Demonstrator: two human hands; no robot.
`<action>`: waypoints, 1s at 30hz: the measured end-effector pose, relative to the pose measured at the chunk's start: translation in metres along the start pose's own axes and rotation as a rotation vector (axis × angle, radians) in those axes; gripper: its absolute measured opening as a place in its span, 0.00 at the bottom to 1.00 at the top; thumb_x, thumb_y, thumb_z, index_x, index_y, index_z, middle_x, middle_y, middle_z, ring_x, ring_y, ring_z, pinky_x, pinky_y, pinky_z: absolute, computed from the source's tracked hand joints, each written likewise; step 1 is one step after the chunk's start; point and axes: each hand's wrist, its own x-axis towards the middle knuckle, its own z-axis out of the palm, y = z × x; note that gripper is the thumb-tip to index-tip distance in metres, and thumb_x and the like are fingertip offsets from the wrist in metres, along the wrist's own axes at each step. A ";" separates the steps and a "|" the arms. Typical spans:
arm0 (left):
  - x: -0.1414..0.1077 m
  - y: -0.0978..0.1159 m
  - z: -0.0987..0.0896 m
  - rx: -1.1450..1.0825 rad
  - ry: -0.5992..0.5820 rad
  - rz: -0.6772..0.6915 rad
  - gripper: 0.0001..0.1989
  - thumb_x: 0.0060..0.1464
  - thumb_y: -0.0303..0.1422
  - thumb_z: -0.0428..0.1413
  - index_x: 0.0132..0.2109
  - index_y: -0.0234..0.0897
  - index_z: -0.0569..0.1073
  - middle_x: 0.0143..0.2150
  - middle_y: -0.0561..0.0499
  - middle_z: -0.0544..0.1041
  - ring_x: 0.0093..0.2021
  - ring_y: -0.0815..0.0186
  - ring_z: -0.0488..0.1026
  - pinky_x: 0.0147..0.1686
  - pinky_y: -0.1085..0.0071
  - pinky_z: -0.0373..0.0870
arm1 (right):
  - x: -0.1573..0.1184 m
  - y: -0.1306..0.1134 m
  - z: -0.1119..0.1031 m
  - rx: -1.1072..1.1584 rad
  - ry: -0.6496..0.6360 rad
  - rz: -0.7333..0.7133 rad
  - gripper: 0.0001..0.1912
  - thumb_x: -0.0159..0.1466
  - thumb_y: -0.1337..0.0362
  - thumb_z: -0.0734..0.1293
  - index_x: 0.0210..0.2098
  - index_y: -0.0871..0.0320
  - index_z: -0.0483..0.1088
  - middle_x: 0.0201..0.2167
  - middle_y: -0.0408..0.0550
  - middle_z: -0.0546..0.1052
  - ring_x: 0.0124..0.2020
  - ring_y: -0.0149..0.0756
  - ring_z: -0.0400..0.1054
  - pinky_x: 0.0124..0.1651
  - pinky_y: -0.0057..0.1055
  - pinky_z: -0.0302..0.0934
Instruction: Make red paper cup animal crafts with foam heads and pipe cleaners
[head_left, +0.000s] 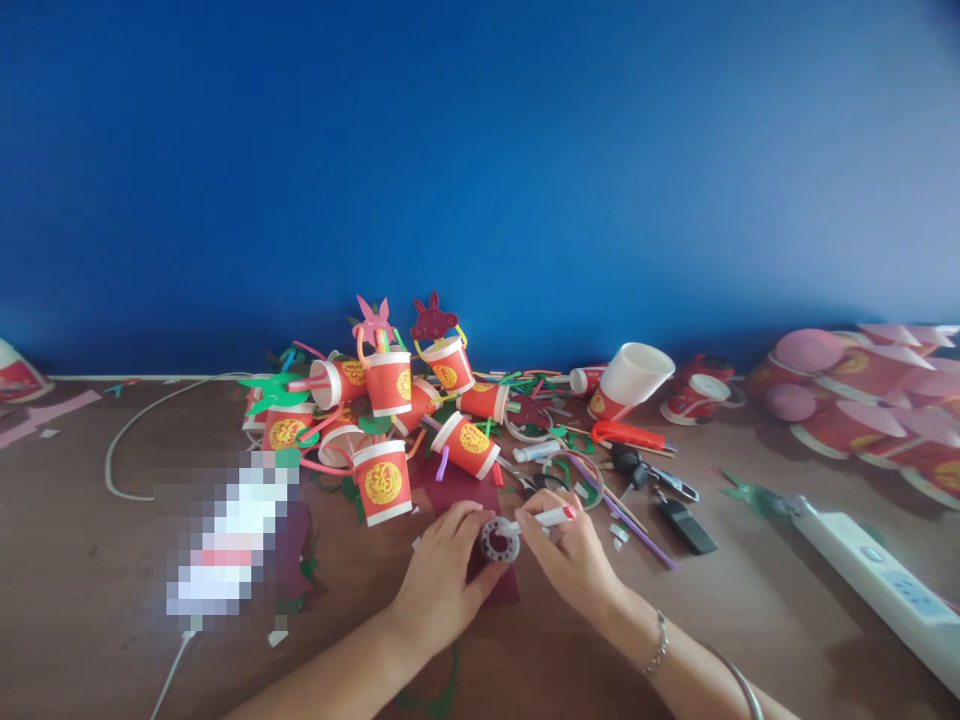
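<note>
My left hand (448,560) curls its thumb and fingers around a small grey ring (500,545) with dark holes about its rim, perhaps a tape roll. The ring rests on a sheet of dark red paper (504,588), whose colour shows through its centre. In my right hand (571,550) is a white marker (551,518) with a red end; its other end reaches the inside of the ring. My left hand partly covers the paper. Just beyond my hands lie scissors (529,482), partly hidden.
Decorated red paper cups (384,480) crowd the back, beside stacked white cups (630,385). A red-orange cutter (630,434), keys (634,465) and a purple strip (641,535) lie right of centre. A power strip (877,570) stands far right; a pixelated device (229,545) is left.
</note>
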 end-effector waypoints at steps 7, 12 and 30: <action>-0.001 -0.001 0.001 0.004 0.026 0.033 0.18 0.56 0.36 0.56 0.53 0.41 0.65 0.53 0.46 0.70 0.53 0.57 0.69 0.51 0.59 0.68 | -0.002 -0.002 0.002 0.001 -0.024 -0.093 0.11 0.65 0.66 0.59 0.26 0.56 0.65 0.24 0.42 0.72 0.30 0.35 0.66 0.40 0.34 0.56; 0.000 0.001 -0.001 -0.016 0.007 0.016 0.17 0.55 0.36 0.56 0.52 0.41 0.66 0.51 0.46 0.71 0.52 0.57 0.70 0.51 0.60 0.68 | -0.004 0.000 0.004 -0.003 -0.043 -0.107 0.10 0.65 0.66 0.59 0.27 0.56 0.64 0.24 0.42 0.72 0.29 0.35 0.65 0.40 0.35 0.56; 0.002 0.003 -0.004 -0.043 -0.041 -0.074 0.21 0.51 0.30 0.57 0.53 0.43 0.67 0.53 0.47 0.69 0.52 0.57 0.70 0.52 0.58 0.67 | 0.037 -0.017 -0.010 0.059 -0.428 0.177 0.15 0.61 0.66 0.60 0.18 0.58 0.62 0.15 0.39 0.65 0.20 0.28 0.58 0.25 0.26 0.53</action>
